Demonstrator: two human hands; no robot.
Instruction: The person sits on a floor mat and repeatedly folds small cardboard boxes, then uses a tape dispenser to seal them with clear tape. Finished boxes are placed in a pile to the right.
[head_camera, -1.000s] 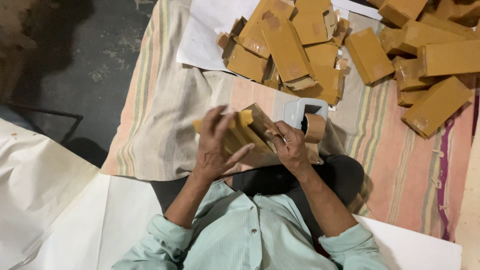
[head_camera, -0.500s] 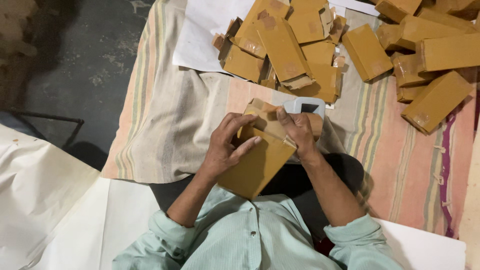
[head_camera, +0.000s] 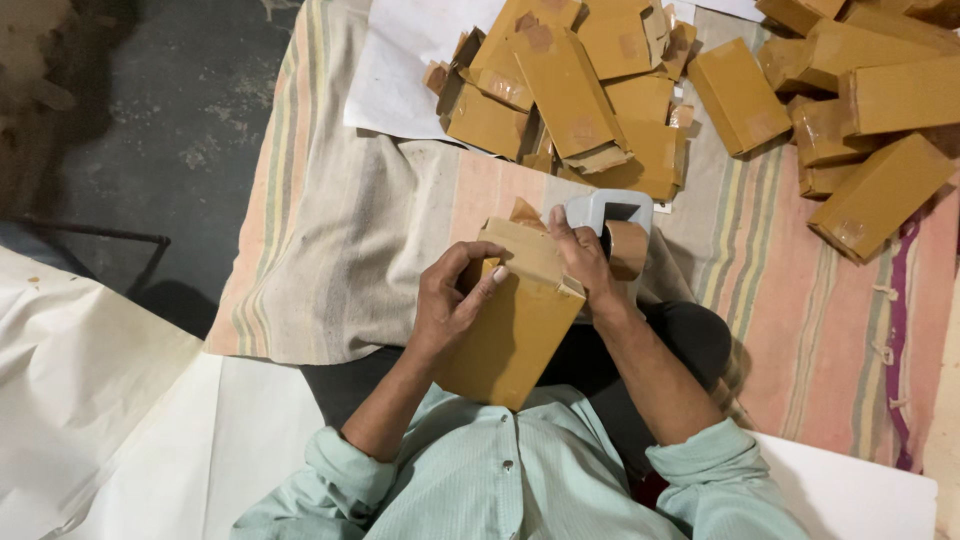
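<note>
Since a second ago the brown cardboard box (head_camera: 515, 320) has been turned lengthwise and lowered onto the lap. It is grasped at its left side by the left hand (head_camera: 455, 300), while its far flap is pressed shut by the right hand (head_camera: 585, 262), near the tape dispenser (head_camera: 618, 232).

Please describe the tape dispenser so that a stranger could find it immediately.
On the striped cloth, look just beyond the person's right hand. The tape dispenser sits there, pale grey with a brown roll, the only non-cardboard object among the brown boxes.
</note>
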